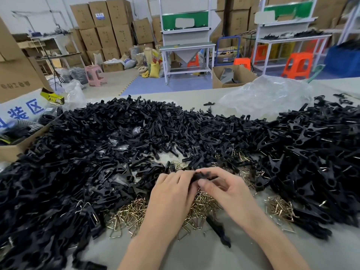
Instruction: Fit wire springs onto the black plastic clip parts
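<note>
Holding one black clip part (204, 175) between both my hands, low over the middle of the table (194, 254)

Left hand (173, 189): back of hand up, fingers curled, tips closed on the part's left end.

Right hand (224, 189): thumb below, forefinger over the top, pinching the part's right end; remaining fingers bent loosely beneath. The two hands meet at the part, fingertips touching or nearly so.

Clip part: matt black plastic, short, lying roughly level between the fingers. Most of it is covered by my fingers, so I cannot tell whether a spring is seated on it.

Wire springs (134, 213): brass-coloured bent wire, loose heap on the table directly under and just left of my hands; a smaller heap of springs (280, 209) lies to the right of my right wrist.

Loose clip parts (116, 137): large black heap covering the left and centre of the table, reaching up to the springs.

Right-hand heap (311, 149): black clips with glints of wire showing on them.

One long black piece (218, 230) lies alone on bare table beside my right forearm.

Clear plastic bag (266, 94), crumpled, at the far edge; open cardboard box (11, 151) at the left edge
</note>
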